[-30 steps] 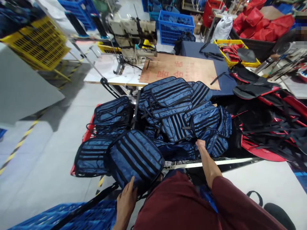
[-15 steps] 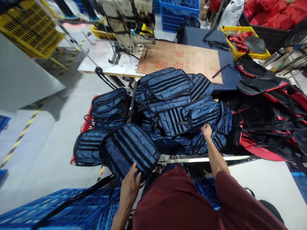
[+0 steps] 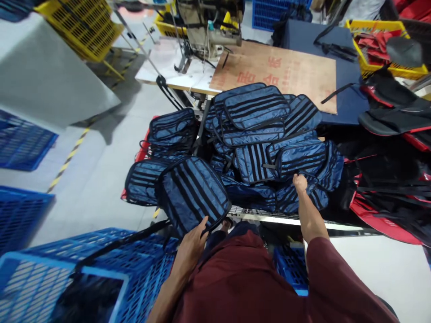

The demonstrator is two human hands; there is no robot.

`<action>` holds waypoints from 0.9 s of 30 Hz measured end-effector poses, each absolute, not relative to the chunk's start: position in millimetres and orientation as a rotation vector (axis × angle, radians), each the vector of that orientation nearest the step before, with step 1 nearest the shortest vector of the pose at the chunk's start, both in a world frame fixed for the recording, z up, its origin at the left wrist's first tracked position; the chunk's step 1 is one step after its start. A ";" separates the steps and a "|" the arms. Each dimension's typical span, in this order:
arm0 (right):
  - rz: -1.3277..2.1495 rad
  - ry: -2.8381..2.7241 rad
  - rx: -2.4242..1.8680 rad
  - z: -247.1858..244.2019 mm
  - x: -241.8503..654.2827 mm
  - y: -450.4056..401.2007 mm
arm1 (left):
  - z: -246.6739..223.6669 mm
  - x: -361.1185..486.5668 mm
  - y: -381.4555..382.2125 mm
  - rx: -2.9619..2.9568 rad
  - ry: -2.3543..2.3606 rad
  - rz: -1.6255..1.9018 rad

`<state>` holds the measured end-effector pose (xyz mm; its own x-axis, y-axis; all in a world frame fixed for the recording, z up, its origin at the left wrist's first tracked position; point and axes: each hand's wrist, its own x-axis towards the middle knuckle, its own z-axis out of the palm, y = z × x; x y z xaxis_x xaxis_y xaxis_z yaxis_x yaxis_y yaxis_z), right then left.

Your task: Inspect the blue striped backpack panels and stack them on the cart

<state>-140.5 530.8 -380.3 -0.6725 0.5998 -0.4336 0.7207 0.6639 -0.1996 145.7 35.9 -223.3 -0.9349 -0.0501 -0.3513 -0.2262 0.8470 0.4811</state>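
A blue backpack with black stripes lies tilted on other bags at the left. My left hand is at its near edge, fingers stretched out over the rim and the thumb apart. My right hand is closed at the front of a large heap of similar striped bags, gripping the edge of a blue striped bag; the exact spot between the fingers is hidden. Under the left backpack, more striped bags rest on a red crate.
Behind the heap stand a sewing machine and a wooden board on a table. Black and red bags are piled at the right. Blue crates stand at the lower left, and a white tabletop at the lower right.
The view has swung left, so everything sits further right. My left hand has come up to the near edge of the left backpack. My right hand stays closed at the heap.
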 end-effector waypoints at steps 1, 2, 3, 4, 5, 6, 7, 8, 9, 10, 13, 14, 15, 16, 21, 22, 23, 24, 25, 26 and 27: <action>-0.506 2.570 1.043 -377.9 -139.9 528.0 | -224.7 154.5 35.0 -0.236 2.675 0.766; -0.505 2.593 1.043 -372.7 -138.6 526.4 | -226.4 162.3 34.4 -0.259 2.657 0.774; -0.509 2.622 1.045 -364.5 -136.6 526.1 | -228.5 168.6 34.0 -0.275 2.649 0.789; -0.516 2.661 1.048 -353.2 -133.8 527.2 | -231.0 172.9 33.7 -0.279 2.652 0.815; -0.527 2.708 1.049 -339.0 -130.2 529.6 | -233.6 174.7 33.7 -0.272 2.664 0.851; -0.541 2.764 1.048 -322.0 -125.8 533.1 | -236.0 173.9 34.0 -0.258 2.680 0.895; -0.559 2.826 1.042 -302.5 -120.6 537.4 | -237.8 170.5 34.8 -0.243 2.693 0.943; -0.581 2.889 1.030 -281.0 -114.6 541.8 | -238.6 164.6 36.2 -0.222 2.696 0.994; -0.608 2.952 1.012 -258.0 -107.6 545.8 | -238.2 156.7 38.5 -0.206 2.689 1.039; -0.636 3.011 0.991 -234.2 -99.4 548.4 | -236.2 147.1 41.8 -0.200 2.673 1.079; -0.755 3.181 0.883 -164.3 -67.4 541.8 | -220.2 112.0 58.5 -0.204 2.556 1.220; -0.828 3.246 0.798 -144.1 -54.6 533.4 | -211.6 99.1 66.7 -0.199 2.493 1.287; -0.909 3.317 0.675 -126.4 -41.1 521.8 | -201.7 85.9 75.9 -0.190 2.416 1.368; -0.990 3.386 0.508 -111.7 -27.2 507.6 | -190.5 72.4 86.0 -0.186 2.319 1.470; -1.159 3.372 -0.565 -90.3 47.0 427.7 | -132.2 1.7 126.5 -0.386 1.356 2.186; -1.186 3.274 -0.733 -96.3 62.3 417.0 | -124.3 -12.0 127.4 -0.409 1.139 2.275; -1.214 3.171 -0.854 -105.2 77.2 409.7 | -118.9 -24.3 125.2 -0.434 0.982 2.329; -1.242 3.085 -0.921 -116.6 91.0 405.8 | -116.1 -34.1 120.8 -0.472 0.892 2.353; -1.267 3.022 -0.932 -129.8 103.6 405.0 | -115.7 -40.8 115.4 -0.523 0.865 2.363; -1.286 2.970 -0.890 -144.0 114.3 406.8 | -117.2 -43.7 110.5 -0.583 0.882 2.366; -1.297 2.920 -0.798 -158.0 123.1 410.0 | -120.0 -43.0 107.5 -0.635 0.920 2.368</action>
<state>123.1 410.0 -158.0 -0.8718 -0.3678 0.3235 -0.4866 0.5747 -0.6580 -43.0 107.5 -120.0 -0.7564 0.2930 -0.5848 -0.6110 -0.6358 0.4717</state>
